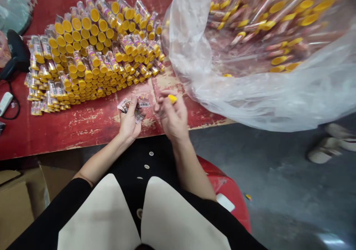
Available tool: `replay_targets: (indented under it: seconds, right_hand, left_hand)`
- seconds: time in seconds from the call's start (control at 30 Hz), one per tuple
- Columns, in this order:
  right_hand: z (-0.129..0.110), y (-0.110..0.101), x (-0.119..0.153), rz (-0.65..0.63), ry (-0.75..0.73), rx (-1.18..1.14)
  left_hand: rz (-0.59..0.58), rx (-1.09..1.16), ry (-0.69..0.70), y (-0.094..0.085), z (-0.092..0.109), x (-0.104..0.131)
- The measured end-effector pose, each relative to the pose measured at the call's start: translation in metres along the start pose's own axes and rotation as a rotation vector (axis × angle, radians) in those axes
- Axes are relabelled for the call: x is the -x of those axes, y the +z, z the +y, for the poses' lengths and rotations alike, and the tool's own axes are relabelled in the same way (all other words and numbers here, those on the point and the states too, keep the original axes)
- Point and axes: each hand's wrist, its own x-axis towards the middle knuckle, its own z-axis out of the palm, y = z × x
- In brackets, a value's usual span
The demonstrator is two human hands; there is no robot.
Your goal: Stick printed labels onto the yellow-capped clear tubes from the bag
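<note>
My left hand is closed on several small printed plastic wrappers, thumb on top; a barcode shows on one of them. Just to its right, above the table edge, my right hand has its fingers curled around something with a yellow cap. The rest of that piece is hidden by the fingers, and the hand is slightly blurred. Beyond my hands lies a large stack of clear tubes with yellow caps, many of them in printed wrappers, the capped ends facing me.
A big clear plastic bag of loose yellow-capped tubes rests on the red table at right. A black device and a white plug-like piece lie at left. A red stool, cardboard and shoes are below.
</note>
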Motion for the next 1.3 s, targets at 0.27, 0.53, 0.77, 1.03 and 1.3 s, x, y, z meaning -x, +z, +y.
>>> replay_targets:
  seconds: [0.27, 0.53, 0.77, 1.03, 1.3]
  right_hand:
    - [-0.030, -0.010, 0.012, 0.064, -0.201, -0.057]
    - [-0.023, -0.013, 0.012, 0.208, -0.216, -0.079]
    - [-0.020, -0.009, 0.027, 0.244, -0.379, 0.050]
    - [-0.017, -0.026, 0.042, -0.081, -0.250, 0.209]
    - [-0.022, -0.014, 0.030, -0.033, -0.324, 0.229]
  left_hand:
    - [-0.043, -0.048, -0.129, -0.004, -0.001, 0.009]
    - [-0.109, -0.110, -0.194, -0.004, -0.005, 0.015]
    - [-0.163, -0.139, -0.197, -0.004, -0.007, 0.012]
    - [-0.214, -0.214, -0.080, -0.005, -0.001, 0.013]
    - [-0.314, -0.338, -0.001, -0.007, 0.000, 0.019]
